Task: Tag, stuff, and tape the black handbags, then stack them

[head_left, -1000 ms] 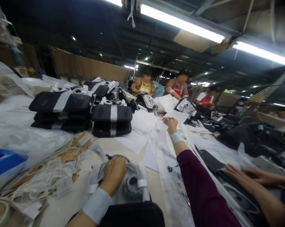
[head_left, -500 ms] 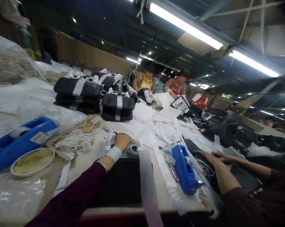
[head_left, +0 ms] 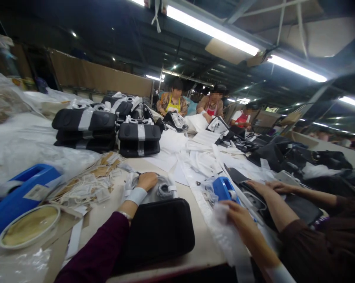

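A black bag (head_left: pixel 162 228) lies flat at the table's front, its handles wrapped in clear and grey film. My left hand (head_left: pixel 147 181), with a pale band at the wrist, is closed over the wrapped handle (head_left: pixel 133 181) at the bag's far edge. To the right of the bag, my right hand (head_left: pixel 239 220) pinches a translucent plastic strip (head_left: pixel 229 239), which hangs down blurred past the table edge. Behind that hand stands a blue tape dispenser (head_left: pixel 223 188), partly hidden by it.
A larger blue tape dispenser (head_left: pixel 21 196) and a round tub (head_left: pixel 30 226) stand left, beside tangled tags (head_left: pixel 87 179). Stacked black bags (head_left: pixel 84 120) are behind. A co-worker's hands (head_left: pixel 262 190) press on dark material at right. Other people work across the table.
My right hand has come into view at the right, holding the translucent strip that lay across the bag's right side. My left hand stays on the handle. The view has shifted slightly.
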`<state>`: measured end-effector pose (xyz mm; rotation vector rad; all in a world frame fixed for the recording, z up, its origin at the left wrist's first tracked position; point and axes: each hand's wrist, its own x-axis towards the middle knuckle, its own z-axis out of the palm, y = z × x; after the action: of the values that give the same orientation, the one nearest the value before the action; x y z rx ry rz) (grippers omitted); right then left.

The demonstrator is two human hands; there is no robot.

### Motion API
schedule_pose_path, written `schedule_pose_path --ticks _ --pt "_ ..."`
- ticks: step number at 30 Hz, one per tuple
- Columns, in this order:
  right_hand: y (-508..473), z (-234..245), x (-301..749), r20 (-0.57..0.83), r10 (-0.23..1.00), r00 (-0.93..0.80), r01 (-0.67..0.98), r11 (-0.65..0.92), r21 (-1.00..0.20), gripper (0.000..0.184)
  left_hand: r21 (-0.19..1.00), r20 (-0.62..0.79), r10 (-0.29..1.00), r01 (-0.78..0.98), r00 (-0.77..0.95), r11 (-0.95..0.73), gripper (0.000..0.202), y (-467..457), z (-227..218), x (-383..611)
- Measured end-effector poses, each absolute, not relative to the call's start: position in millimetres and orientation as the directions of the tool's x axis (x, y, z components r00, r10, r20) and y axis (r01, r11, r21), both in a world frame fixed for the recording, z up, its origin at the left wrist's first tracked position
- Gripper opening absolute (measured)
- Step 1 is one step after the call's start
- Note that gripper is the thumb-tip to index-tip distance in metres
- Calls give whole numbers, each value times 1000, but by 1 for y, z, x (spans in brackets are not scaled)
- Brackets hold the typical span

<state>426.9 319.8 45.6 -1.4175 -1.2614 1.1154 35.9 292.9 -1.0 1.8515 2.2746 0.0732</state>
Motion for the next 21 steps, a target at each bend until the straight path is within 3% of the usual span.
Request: schedule_pose_path --ticks 3,10,15,21 --pt "326 17 349 -100 995 -2 26 -99 -995 29 173 -129 975 964 -180 200 30 295 -1 31" --pt "398 -19 238 -124 992 -24 -117 -126 -985 18 224 -134 972 950 -191 218 31 299 -4 24" --pt "407 -43 203 -52 996 -72 -41 -55 -998 16 307 -99 983 934 -157 180 35 301 -5 7" --pt "394 -44 177 106 971 -217 148 140 -979 11 466 -27 997 882 -68 73 34 299 -3 -20"
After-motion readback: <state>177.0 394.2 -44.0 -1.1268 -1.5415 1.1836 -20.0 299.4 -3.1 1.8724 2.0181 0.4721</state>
